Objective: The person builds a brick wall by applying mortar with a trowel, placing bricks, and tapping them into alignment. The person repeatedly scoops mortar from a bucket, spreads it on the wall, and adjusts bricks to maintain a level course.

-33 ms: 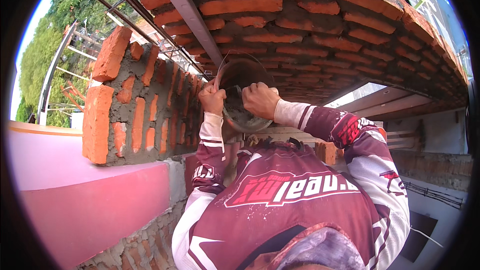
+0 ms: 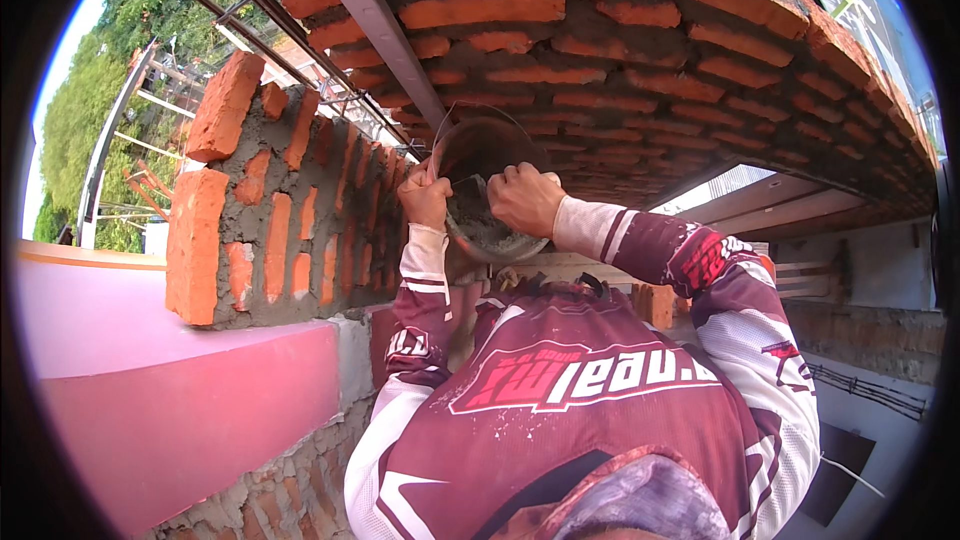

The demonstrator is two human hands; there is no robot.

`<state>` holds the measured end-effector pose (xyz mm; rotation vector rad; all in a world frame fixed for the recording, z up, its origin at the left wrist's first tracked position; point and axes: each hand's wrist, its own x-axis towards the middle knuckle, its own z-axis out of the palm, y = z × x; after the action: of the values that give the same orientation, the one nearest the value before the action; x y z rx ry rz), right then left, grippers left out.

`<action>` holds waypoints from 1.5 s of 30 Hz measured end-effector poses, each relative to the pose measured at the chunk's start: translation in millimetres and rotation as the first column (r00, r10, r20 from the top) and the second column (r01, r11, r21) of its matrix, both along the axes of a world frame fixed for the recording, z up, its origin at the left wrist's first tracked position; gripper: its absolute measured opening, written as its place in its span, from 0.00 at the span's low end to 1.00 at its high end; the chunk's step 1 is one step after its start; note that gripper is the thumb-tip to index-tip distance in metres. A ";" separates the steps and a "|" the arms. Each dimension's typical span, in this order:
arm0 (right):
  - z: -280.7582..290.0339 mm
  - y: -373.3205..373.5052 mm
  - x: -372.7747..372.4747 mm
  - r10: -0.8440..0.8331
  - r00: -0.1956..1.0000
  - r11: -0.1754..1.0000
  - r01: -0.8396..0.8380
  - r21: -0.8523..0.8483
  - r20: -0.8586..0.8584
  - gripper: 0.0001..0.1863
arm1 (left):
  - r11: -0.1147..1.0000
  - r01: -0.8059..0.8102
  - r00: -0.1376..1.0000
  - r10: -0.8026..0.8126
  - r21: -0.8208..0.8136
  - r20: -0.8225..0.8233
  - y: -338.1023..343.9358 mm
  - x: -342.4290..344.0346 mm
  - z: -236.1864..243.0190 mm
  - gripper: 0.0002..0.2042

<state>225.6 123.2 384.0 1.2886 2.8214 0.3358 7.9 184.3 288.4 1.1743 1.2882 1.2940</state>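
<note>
Seen from above, against a curving red brick wall point(image 2: 620, 30) with grey mortar joints: 2 bare hands raised to a dark round bucket point(image 2: 487, 185) of wet grey mortar, held up close to the brickwork beside a slanting grey metal bar point(image 2: 375, 20). Left hand point(image 2: 425, 198) at the bucket's near rim, fingers closed, apparently pinching the thin wire handle that arcs over the top. Right hand point(image 2: 525, 198) inside the bucket's mouth, fingers clamped around the grip of a trowel point(image 2: 472, 195), its blade partly buried in the mortar and hard to make out. Both forearms in the long sleeves of a maroon and white jersey point(image 2: 570, 390), rising from the lower edge. To the left, a short brick pier point(image 2: 270, 210), roughly mortared, standing on a pink painted ledge point(image 2: 150, 360). Behind the pier, steel reinforcing rods point(image 2: 250, 0) running upward, with green trees point(image 2: 90, 110) and bright sky beyond.
</note>
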 end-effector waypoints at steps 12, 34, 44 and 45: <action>-52.0 -32.5 65.2 -0.394 0.912 0.909 0.369 -0.193 -0.115 0.09 | 0.976 -0.117 0.949 0.054 -0.186 -0.310 -36.2 14.3 -38.1 0.16; -60.7 -38.0 26.5 -0.498 0.858 0.593 0.232 -0.771 -0.125 0.18 | 0.972 -0.188 0.979 0.174 0.138 0.108 -43.8 31.5 0.9 0.06; -67.1 -38.4 61.9 -0.612 0.789 0.250 0.259 -0.933 0.055 0.17 | 0.951 0.003 0.994 0.031 0.309 -0.105 -55.9 54.2 5.9 0.18; -72.3 -48.6 57.3 -0.693 0.719 0.238 0.157 -0.959 -0.055 0.17 | 0.952 0.029 0.994 0.005 0.305 -0.109 -53.1 56.1 5.3 0.18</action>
<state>283.0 74.6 311.6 1.7910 1.8971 -1.5869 63.9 131.2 293.7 1.4840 1.1815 1.4754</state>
